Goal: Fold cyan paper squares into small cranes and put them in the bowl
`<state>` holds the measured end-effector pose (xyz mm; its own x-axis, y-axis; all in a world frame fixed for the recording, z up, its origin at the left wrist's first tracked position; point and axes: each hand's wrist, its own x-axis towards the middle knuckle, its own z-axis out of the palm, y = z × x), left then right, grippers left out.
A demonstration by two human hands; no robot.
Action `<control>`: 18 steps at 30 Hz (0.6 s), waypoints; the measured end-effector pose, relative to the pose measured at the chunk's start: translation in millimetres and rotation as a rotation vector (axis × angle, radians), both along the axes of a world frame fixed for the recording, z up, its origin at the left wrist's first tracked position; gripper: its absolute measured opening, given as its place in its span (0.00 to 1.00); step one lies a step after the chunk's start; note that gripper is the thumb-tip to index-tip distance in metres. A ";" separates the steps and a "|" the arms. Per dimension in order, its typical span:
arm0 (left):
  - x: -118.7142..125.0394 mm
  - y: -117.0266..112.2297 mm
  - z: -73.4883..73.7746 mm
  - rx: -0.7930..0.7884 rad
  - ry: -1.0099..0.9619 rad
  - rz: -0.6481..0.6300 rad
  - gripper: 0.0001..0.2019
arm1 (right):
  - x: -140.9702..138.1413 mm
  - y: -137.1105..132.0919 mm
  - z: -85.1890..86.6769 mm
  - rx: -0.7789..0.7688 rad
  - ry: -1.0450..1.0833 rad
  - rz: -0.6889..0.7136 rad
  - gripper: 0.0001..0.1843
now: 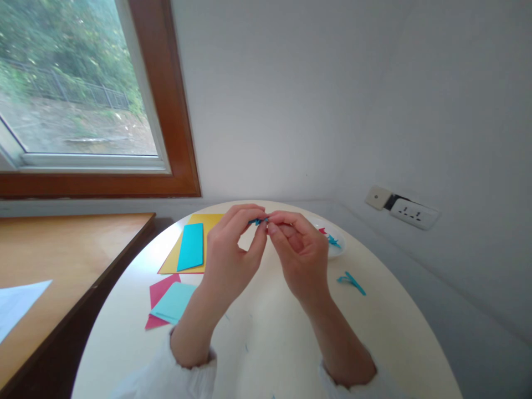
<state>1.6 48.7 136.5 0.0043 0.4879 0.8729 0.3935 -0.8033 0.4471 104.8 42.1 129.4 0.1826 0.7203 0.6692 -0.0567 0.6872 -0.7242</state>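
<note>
Over the far half of a round white table, my left hand (pixel 233 252) and my right hand (pixel 303 252) meet at the fingertips. Between them they pinch a small blue folded paper piece (pixel 256 221), mostly covered by the fingers. Its exact shape cannot be made out. Behind my right hand a white plate (pixel 338 252) holds small blue paper pieces (pixel 333 240) and a red one (pixel 322 230). Blue paper scraps (pixel 352 282) lie on the table to the right of my right wrist.
Left of my hands, a blue paper rectangle (pixel 191 247) rests on yellow paper (pixel 172 260). Nearer, light-blue paper (pixel 174 302) overlaps pink-red paper (pixel 162 291). The white table (pixel 266 349) bears tiny blue bits. A wooden desk (pixel 75 244) stands left; wall sockets (pixel 413 212) are right.
</note>
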 end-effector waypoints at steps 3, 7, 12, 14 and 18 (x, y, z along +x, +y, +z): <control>-0.3 0.1 0.1 0.000 0.009 0.001 0.05 | 0.8 0.6 -0.6 0.019 -0.006 0.016 0.03; -0.8 -1.0 1.0 0.029 0.061 0.039 0.05 | 1.1 1.0 -1.1 0.020 -0.017 0.009 0.03; -1.1 -2.4 2.4 0.084 0.124 0.101 0.05 | 0.3 1.1 -1.6 0.025 -0.036 -0.035 0.02; -0.9 -2.6 2.6 0.100 0.135 0.111 0.05 | 0.2 0.7 -1.7 0.017 -0.048 -0.059 0.02; -0.4 -2.8 2.8 0.121 0.137 0.121 0.06 | 0.3 -0.4 -1.5 0.004 -0.062 -0.091 0.01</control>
<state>1.2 45.9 139.3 0.0753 0.3840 0.9202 0.5405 -0.7912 0.2860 105.0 41.7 127.9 0.2054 0.6996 0.6844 0.0511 0.6907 -0.7213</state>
